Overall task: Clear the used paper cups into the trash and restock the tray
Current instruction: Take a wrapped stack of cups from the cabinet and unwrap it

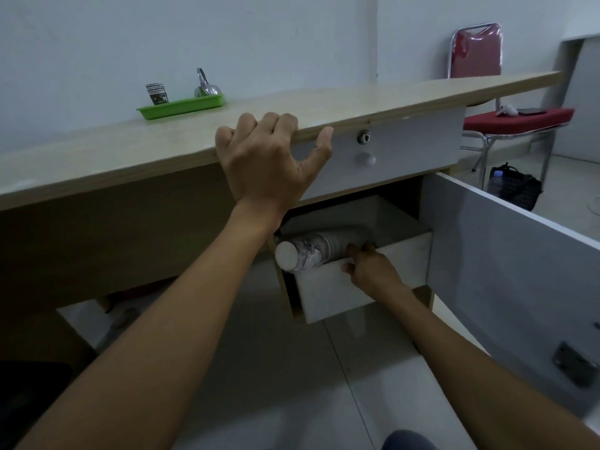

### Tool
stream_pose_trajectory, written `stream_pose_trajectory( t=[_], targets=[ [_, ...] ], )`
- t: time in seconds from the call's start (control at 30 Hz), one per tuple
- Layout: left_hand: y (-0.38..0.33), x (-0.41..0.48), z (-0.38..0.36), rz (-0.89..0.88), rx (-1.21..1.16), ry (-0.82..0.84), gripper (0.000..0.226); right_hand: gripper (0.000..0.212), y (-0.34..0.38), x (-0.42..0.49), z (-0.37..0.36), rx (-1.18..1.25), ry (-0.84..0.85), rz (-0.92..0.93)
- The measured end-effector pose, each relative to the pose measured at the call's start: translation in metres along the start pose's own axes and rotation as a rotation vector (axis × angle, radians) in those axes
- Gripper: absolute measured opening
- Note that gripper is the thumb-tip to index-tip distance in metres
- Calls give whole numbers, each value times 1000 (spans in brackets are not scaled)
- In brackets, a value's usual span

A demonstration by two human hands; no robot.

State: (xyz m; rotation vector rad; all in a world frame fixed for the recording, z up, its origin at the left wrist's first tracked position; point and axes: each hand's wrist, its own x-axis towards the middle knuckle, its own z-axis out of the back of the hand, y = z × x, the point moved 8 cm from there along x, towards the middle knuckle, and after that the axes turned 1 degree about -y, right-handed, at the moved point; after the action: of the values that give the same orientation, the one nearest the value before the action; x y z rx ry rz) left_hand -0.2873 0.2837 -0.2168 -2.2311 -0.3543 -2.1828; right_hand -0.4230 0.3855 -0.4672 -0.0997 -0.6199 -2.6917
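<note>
L hand [266,160] hooked over the desk edge [389,102], R hand [370,271] curled on the cup sleeve [311,251] lying in the open drawer [334,297], I need a level lift w/o snagging, then to the green tray [181,108].

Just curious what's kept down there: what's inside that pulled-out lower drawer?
A plastic-wrapped sleeve of cups lies on its side, one end poking over the front of the drawer. The right grip curls over that edge beside it. The floor behind the panel is hidden.

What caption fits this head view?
Left hand grips pale wooden desk; right hand reaches plastic-wrapped paper cup sleeve in white drawer.
</note>
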Motion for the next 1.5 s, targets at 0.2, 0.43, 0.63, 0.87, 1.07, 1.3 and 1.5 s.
stream_pose_trajectory(
  t=[0.2,0.43,0.63,0.87,1.07,1.3,1.5],
  targets=[
    [-1,1,1,-5,-2,60,50,40,0,-24,7,-8,-25,-5],
    [-2,2,1,-6,-33,162,50,40,1,-54,14,-67,-73,4],
    [1,1,4,-6,-86,234,47,36,-1,-75,17,-52,-102,1],
    [-3,-14,11,-79,-192,263,51,31,0,-97,22,-47,-147,13],
    [-26,-67,31,-224,-267,275,48,32,1,-107,22,-47,-156,6],
    [-26,-126,-11,44,-432,966,51,32,1,-109,22,-29,-167,13],
    [-29,-160,-25,288,-438,1374,70,30,-1,-114,18,-29,-164,21]
  ],
)
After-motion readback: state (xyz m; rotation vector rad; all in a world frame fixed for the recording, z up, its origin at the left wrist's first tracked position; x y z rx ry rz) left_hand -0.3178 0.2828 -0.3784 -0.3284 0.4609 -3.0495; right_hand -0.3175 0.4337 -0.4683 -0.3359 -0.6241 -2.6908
